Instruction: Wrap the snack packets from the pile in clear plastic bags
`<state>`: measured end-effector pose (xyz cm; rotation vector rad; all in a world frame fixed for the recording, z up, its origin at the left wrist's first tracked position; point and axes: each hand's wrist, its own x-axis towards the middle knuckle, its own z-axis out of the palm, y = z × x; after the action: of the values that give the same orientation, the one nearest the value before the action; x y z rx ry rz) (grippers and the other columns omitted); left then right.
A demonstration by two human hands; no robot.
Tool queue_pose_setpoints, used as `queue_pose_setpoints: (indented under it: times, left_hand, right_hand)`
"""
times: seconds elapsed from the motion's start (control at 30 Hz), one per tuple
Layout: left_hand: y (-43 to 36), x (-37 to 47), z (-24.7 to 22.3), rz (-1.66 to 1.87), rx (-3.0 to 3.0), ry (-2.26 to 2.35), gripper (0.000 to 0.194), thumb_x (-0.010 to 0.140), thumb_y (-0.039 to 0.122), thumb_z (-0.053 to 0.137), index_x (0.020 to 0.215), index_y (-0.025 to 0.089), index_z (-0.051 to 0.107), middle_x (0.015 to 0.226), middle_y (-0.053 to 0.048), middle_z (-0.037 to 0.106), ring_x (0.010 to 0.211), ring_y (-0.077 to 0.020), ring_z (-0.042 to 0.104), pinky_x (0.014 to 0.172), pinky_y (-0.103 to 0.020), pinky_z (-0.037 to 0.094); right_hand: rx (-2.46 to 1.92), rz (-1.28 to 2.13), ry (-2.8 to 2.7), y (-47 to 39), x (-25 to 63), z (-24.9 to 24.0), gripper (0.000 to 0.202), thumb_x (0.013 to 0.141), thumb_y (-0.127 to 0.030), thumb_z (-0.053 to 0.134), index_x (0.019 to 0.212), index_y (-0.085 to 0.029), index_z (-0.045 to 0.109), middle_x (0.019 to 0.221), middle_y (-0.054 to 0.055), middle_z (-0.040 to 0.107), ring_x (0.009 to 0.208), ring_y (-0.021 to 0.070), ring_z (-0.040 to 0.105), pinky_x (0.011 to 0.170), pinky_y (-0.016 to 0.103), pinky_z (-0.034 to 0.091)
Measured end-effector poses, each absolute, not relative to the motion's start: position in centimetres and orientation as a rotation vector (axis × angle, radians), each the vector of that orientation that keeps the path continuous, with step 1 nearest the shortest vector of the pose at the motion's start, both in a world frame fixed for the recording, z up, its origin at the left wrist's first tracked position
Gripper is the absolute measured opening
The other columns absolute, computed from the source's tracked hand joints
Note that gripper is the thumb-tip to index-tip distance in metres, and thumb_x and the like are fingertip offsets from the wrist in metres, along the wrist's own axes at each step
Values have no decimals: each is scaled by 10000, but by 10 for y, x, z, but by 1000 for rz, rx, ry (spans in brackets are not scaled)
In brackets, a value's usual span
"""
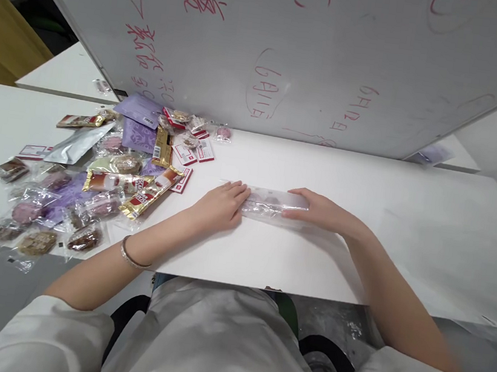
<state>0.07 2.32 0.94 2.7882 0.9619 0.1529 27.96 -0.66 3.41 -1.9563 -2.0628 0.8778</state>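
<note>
A long clear plastic package (268, 204) lies crosswise on the white table in front of me. My left hand (224, 206) is palm down with its fingers bent over the package's left end; the thumb is mostly hidden. At the other end, my right hand (314, 208) grips the package between thumb and fingers. Glare on the wrinkled plastic keeps me from telling what, if anything, is inside.
To the left is a heap of wrapped snacks: gold-and-red sachets (151, 193), pink sweets (27, 212), brown cookies (37, 240), purple packets (142, 110) and a silver pouch (79, 142). A whiteboard (311, 54) with red writing stands along the back of the table (276, 257).
</note>
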Motion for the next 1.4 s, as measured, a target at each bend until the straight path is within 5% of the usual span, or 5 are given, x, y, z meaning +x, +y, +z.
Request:
queue_pose_setpoints:
  times: [0.2,0.5,0.9,1.17,1.4]
  left_hand:
    - [16,6,2,116,2744,1051,610,867,148,423,1454,-17,387,1534,-249,403,1465,-356,324,1199,-522,280]
    - [21,20,-5,491,2389,1293,608,848,-28,272,1446,-55,382,1540,-282,365,1492,-307,274,1219,-509,247]
    - [9,47,22,976,1040,777,397,824,335,685,1162,128,670,1166,-121,719,1070,-248,661,951,-357,482]
    - [13,42,30,1103,795,715,344,694,366,857,920,138,733,865,-44,750,786,-147,663,781,-256,485]
    - [6,57,41,1000,914,586,324,768,399,806,984,165,747,900,-42,740,840,-157,646,789,-261,480]
  right_hand:
    - [-1848,379,-2452,-23,248,27,794,660,-359,774,1390,-151,541,1489,196,479,1392,460,393,1140,591,340]
    - [-1893,-235,-2290,-22,219,-11,676,850,76,336,1514,-45,364,1399,209,567,1236,307,612,921,426,591]
    - [-1626,-160,-2015,-19,236,8,485,1029,-165,297,1431,-265,550,1492,66,472,1171,242,659,888,366,594]
    - [-1203,852,-1646,-37,204,17,825,937,-385,531,1610,-328,58,1678,-10,74,1527,272,174,1193,504,318]
    - [-1214,1427,-916,-38,210,49,565,781,-503,764,1257,-217,659,1264,90,678,1182,279,608,1042,435,454]
